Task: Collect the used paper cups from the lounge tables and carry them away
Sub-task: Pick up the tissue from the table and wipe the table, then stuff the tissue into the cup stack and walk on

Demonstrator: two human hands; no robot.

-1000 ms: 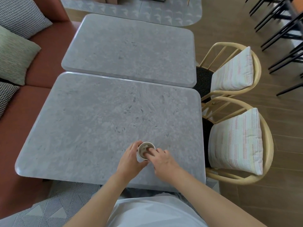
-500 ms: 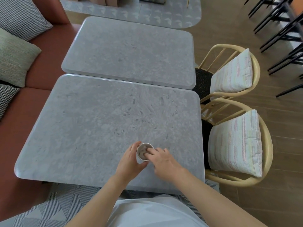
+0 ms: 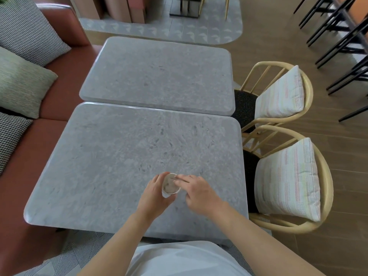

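Note:
A white paper cup (image 3: 169, 186) stands near the front of the near grey stone table (image 3: 111, 156), its inside brownish. My left hand (image 3: 154, 196) grips the cup's left side, fingers and thumb curled round its wall. My right hand (image 3: 197, 193) is at the cup's right side, its fingertips lying on the rim and reaching slightly into the opening. Whether those fingers pinch the rim I cannot tell.
A second grey table (image 3: 159, 74) abuts the near one behind. A red bench (image 3: 63, 72) with cushions runs along the left. Two wooden chairs (image 3: 310, 226) with striped pillows stand at the right. Black stool legs (image 3: 342, 40) fill the far right corner.
Both hands stay at the cup. The camera has tilted up a little, so the tables sit lower in view.

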